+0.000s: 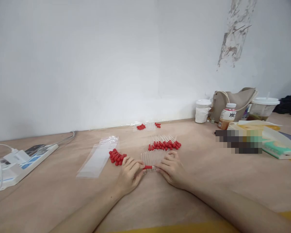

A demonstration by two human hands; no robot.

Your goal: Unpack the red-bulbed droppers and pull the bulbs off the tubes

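My left hand (130,174) pinches a red rubber dropper bulb (147,167). Its open end meets a clear dropper tube, mostly hidden in the closed fingers of my right hand (171,169). Between and behind my hands lies a row of bare clear tubes (151,157). Just left of my left hand is a pile of loose red bulbs (116,157). Beyond my right hand, a row of droppers (165,145) lies with red bulbs toward me and clear tubes pointing at the wall.
Clear plastic bags (95,160) lie at left, near a white power strip (36,165) with plugs and cables. More red bulbs (141,127) and tubes in clear plastic lie by the wall. At right stand a lidded cup (201,113), a bottle (226,118), a bag (219,105) and a tissue pack (278,144).
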